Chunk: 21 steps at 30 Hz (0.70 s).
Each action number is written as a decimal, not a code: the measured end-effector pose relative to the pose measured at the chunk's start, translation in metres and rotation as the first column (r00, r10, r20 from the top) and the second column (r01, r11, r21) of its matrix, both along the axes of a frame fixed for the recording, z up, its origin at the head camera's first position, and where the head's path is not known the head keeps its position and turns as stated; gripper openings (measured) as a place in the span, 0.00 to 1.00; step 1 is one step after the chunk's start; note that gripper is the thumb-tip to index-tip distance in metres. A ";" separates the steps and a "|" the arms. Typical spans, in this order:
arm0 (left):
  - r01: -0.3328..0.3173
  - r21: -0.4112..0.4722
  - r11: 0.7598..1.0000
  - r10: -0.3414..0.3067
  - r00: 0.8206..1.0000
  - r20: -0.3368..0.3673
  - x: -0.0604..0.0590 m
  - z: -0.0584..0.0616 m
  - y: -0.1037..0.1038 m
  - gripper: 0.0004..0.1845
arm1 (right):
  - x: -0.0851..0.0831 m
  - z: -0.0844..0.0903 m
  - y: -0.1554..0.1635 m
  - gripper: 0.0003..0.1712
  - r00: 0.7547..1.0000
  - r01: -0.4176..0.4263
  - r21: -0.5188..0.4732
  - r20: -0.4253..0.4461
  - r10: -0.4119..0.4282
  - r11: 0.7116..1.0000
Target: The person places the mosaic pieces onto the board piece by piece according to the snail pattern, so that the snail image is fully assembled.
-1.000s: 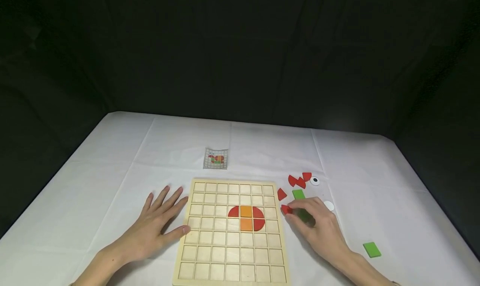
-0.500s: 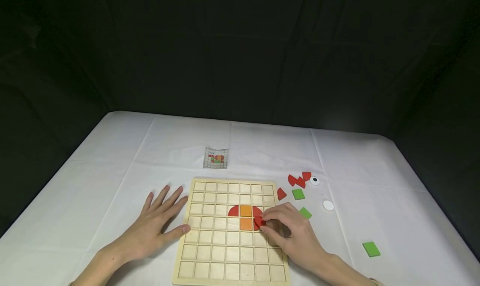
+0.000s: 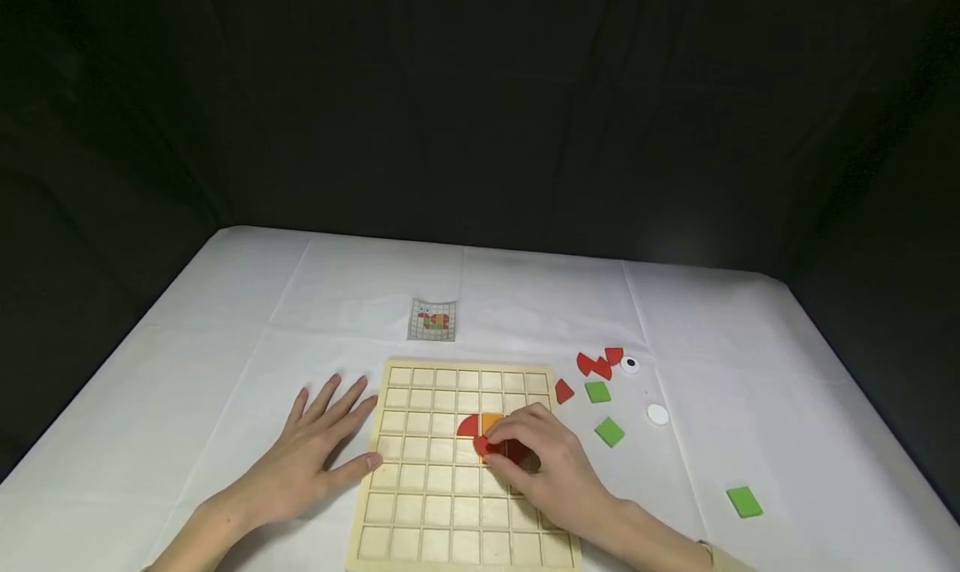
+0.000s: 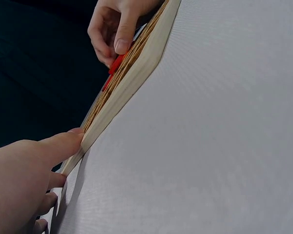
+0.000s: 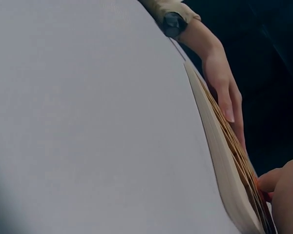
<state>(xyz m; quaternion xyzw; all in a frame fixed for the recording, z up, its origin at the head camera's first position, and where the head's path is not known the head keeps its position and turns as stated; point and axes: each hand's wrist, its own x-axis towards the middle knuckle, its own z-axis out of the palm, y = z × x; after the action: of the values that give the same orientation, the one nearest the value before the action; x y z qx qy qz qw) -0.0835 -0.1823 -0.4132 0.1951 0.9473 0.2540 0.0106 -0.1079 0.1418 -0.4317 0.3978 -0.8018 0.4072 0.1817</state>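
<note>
A wooden grid board (image 3: 420,505) lies on the white tablecloth. My right hand (image 3: 495,449) hovers over the board's middle and pinches a red quarter-round piece (image 3: 482,445) at its fingertips. Just beyond it a red quarter-round (image 3: 467,426) and an orange square (image 3: 491,421) sit in cells; the hand hides the cells under it. My left hand (image 3: 347,435) lies flat on the cloth, its thumb against the board's left edge. The left wrist view shows the board's edge (image 4: 136,73), with the right hand's fingers (image 4: 121,44) on the red piece (image 4: 116,63).
Loose pieces lie right of the board: red quarter-rounds (image 3: 564,391) (image 3: 592,364), green squares (image 3: 597,391) (image 3: 609,431) (image 3: 744,501), an eye disc (image 3: 630,363) and a white disc (image 3: 657,414). A small pattern card (image 3: 432,319) lies beyond the board. A dark backdrop surrounds the table.
My right hand picked up a red piece from the loose pieces and carried it leftward over the board's middle. The left hand stayed put.
</note>
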 end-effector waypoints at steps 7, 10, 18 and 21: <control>-0.003 -0.006 1.000 0.003 1.000 -0.007 0.001 0.000 0.001 0.39 | 0.002 0.004 -0.014 0.13 1.000 -0.006 0.025 0.007 0.006 1.000; -0.001 -0.001 1.000 0.001 1.000 -0.004 0.001 0.000 0.000 0.39 | 0.003 0.005 -0.018 0.13 1.000 0.001 0.047 0.013 -0.002 0.999; -0.002 0.002 1.000 0.002 1.000 -0.003 0.001 0.000 0.000 0.39 | 0.004 0.004 -0.020 0.13 1.000 0.017 0.053 0.000 -0.017 0.998; -0.001 0.002 1.000 0.001 1.000 -0.004 0.002 0.000 0.000 0.39 | 0.005 0.003 -0.020 0.13 1.000 0.018 0.054 -0.006 -0.018 0.998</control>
<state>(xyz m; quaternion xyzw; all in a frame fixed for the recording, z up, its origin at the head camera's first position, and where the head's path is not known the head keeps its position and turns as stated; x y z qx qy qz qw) -0.0814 -0.1826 -0.4128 0.1952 0.9471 0.2546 0.0082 -0.1030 0.1217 -0.4283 0.3965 -0.8155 0.3827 0.1770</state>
